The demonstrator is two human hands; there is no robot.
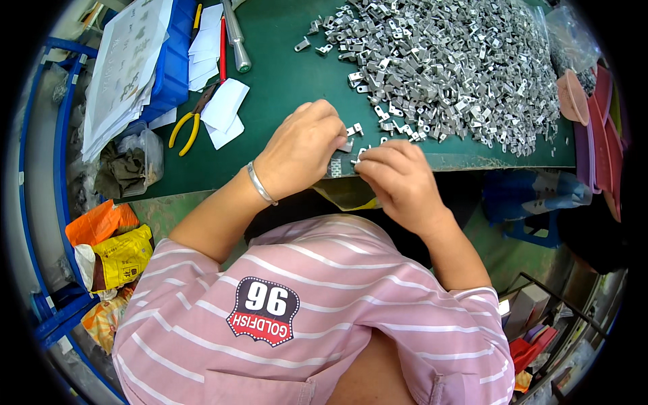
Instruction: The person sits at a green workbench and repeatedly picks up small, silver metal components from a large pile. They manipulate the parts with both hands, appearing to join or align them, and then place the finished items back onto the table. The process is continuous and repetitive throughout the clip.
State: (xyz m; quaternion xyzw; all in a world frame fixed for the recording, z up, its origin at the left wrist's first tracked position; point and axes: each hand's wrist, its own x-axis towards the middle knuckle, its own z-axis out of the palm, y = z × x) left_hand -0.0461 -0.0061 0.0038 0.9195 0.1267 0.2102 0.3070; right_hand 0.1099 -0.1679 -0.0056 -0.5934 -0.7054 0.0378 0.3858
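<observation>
Spreading across most of what I can see, the green table [283,81] is the anchor for everything else. On its far right part lies a big heap of small metal brackets [445,61], and on its far left stand a blue bin [172,61] with paper sheets [125,61]. Just right of that bin lie yellow-handled pliers [185,125] and white slips [223,108]. At the table's near edge the left hand [304,145], with a silver bangle [260,183] on its wrist, has its fingers closed on a small metal bracket [346,145]. The right hand [398,179], almost touching it, pinches another tiny metal piece [358,156] between its fingertips.
</observation>
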